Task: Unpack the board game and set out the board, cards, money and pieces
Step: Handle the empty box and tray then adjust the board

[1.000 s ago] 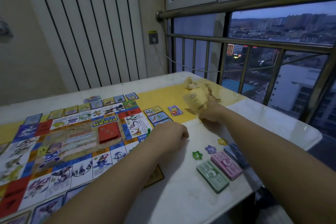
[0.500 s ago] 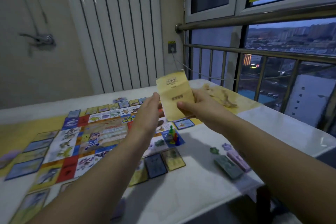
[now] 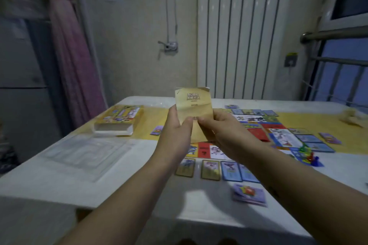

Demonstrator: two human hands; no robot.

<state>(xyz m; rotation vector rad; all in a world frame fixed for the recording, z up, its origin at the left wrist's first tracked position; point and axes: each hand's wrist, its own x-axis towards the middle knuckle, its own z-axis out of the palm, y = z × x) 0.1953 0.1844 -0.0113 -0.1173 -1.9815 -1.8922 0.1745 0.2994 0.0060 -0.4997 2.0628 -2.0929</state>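
Both my hands hold a tan folded paper leaflet (image 3: 192, 103) upright above the table, my left hand (image 3: 175, 131) on its left edge and my right hand (image 3: 221, 131) on its right. Behind and to the right of them the colourful game board (image 3: 278, 135) lies flat, partly hidden by my arms. A row of cards (image 3: 211, 169) lies along its near edge, and a purple card stack (image 3: 249, 195) sits closer to me. Small coloured pieces (image 3: 307, 154) stand at the board's right corner. The yellow game box (image 3: 119, 119) rests at the far left.
A clear plastic tray insert (image 3: 85, 155) lies on the white table (image 3: 139, 189) at the left. More cards (image 3: 330, 138) lie beyond the board on the right. Crumpled wrapping (image 3: 352, 117) sits at the far right. A pink curtain (image 3: 73, 61) hangs left; a radiator stands behind.
My view has swung left, bringing the box and tray into sight. My left hand has come onto the leaflet, which both hands now hold up in front of me.
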